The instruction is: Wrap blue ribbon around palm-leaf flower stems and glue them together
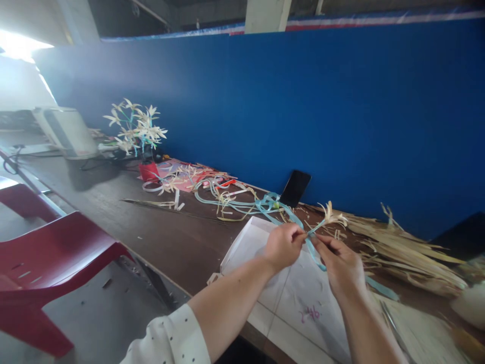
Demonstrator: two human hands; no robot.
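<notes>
Left hand (284, 246) back uppermost, fingers (297, 232) curled in, its pinch aimed at the right hand (343, 265). Right hand's thumb and forefinger reach inward, also pinched, tips just beside the left's. Left forearm (234, 297) bare, angling back and outward from its hand; right forearm (369, 326), bare, drops steeply behind its own.

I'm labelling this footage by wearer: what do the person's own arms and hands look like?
The left hand and right hand are ungloved; no watch or bracelet shows. The forearms are bare. A white sleeve with dark dots shows on the left; none on the right.
</notes>
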